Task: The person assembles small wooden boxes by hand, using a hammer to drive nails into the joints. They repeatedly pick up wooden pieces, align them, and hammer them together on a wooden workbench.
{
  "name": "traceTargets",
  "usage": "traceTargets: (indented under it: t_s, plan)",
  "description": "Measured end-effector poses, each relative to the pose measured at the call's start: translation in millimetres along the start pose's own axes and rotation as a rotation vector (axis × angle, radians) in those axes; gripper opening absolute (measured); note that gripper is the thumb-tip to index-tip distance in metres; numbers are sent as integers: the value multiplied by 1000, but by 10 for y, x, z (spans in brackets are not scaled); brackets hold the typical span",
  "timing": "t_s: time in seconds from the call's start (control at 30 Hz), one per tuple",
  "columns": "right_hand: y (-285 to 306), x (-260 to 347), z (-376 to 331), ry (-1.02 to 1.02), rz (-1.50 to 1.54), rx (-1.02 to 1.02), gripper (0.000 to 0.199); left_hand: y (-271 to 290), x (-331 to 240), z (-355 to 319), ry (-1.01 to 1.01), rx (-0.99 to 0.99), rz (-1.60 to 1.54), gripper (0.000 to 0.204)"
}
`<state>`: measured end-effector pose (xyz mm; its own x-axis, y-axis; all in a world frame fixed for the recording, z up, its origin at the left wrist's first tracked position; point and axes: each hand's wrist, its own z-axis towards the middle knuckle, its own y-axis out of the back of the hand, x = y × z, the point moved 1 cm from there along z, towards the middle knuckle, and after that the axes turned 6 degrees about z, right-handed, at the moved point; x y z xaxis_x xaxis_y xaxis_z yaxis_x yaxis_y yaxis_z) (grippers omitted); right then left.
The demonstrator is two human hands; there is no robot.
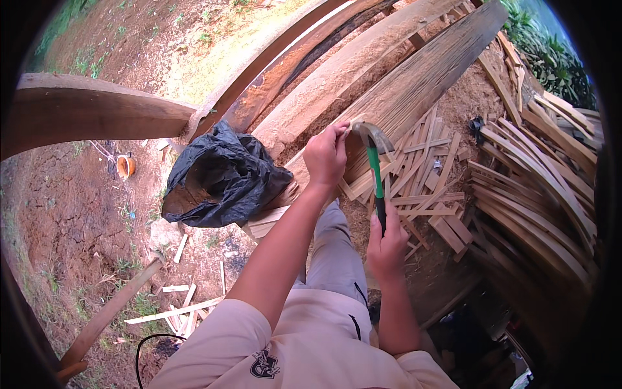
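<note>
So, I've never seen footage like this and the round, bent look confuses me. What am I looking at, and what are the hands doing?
It is one picture from a wide fisheye camera worn on a person's head, looking down, so straight edges curve. The right hand grips a green-handled hammer. The left hand pinches something too small to tell at the hammer's head, over a long wooden plank. Beside it lie a black plastic bag and a heap of thin wood strips on bare earth.

An outdoor woodworking yard: long rough planks (414, 84), heaps of cut wood strips (538, 175), and sawdust on bare red earth (71, 214).
</note>
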<state>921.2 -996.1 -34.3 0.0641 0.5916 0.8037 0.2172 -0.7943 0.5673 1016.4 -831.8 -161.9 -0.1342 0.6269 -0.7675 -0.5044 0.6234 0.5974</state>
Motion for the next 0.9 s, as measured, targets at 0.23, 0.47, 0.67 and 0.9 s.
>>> traceTargets:
  t_s: [0.23, 0.47, 0.67, 0.9]
  plan:
    - [-173, -38, 73, 25, -118, 15, 40, 2, 25, -6, 33, 47, 49, 6]
    - [-189, 6, -74, 152, -153, -141, 40, -10, -11, 9, -13, -59, -64, 5]
    - [-193, -85, 14, 107, -154, -30, 40, 25, -1, -6, 20, 1, 57, 5]
    - [-168, -131, 38, 117, -182, -16, 40, -4, -5, 4, 3, -20, -2, 5]
